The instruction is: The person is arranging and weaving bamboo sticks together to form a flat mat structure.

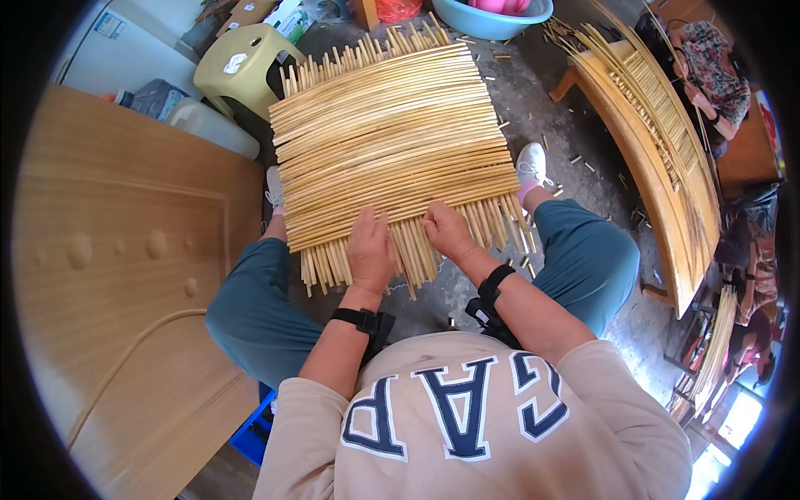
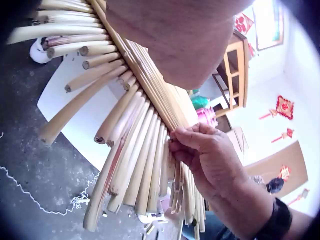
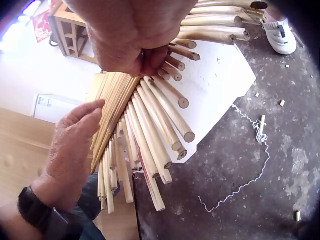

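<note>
A layer of pale stalks (image 1: pixel 392 133) lies side by side, running left to right, over crosswise stalks (image 1: pixel 412 258) whose ends stick out at the near and far sides. My left hand (image 1: pixel 371 250), fingers fairly straight, rests at the near edge; in the right wrist view the left hand (image 3: pixel 75 145) is flat beside the stalks. My right hand (image 1: pixel 450 232) is curled at that edge, right of the left one. The left wrist view shows the right hand (image 2: pixel 215 170) pinching the edge stalk between thumb and curled fingers. Its fingertips are partly hidden in the right wrist view.
A wooden bench (image 1: pixel 658 167) with more stalks stands at the right, a person (image 1: pixel 717 75) beside it. A stool (image 1: pixel 242 71) and blue basin (image 1: pixel 492 21) are beyond; a wooden panel (image 1: pixel 133 250) is left. White string (image 3: pixel 240 187) and cut pieces lie on the floor.
</note>
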`<state>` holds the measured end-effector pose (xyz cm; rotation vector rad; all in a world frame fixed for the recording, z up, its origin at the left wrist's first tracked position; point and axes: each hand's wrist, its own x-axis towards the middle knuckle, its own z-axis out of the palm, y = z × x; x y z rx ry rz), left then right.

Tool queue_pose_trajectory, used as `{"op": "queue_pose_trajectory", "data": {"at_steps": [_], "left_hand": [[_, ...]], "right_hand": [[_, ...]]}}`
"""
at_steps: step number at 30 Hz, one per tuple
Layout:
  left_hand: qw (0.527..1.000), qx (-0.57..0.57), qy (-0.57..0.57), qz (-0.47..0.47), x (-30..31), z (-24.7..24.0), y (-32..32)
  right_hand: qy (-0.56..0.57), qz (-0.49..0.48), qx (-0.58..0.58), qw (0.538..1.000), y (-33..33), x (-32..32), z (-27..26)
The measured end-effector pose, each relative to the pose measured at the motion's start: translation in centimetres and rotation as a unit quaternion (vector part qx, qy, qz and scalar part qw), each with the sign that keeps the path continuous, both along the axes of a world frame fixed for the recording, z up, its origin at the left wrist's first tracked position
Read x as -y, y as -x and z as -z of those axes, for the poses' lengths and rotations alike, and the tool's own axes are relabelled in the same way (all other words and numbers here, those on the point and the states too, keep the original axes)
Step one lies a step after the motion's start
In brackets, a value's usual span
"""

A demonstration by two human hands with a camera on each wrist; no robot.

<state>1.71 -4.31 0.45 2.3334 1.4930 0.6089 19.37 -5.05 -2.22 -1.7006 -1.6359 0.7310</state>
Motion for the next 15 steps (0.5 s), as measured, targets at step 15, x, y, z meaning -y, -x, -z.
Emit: {"op": "queue_pose_trajectory", "data": {"at_steps": [15], "left_hand": [[0.992,-0.110,-0.022,-0.052,-0.5,2.4,3.2]], "right_hand": [[-0.007,-0.003,0.010,1.000,0.0,-0.1,0.4]]}}
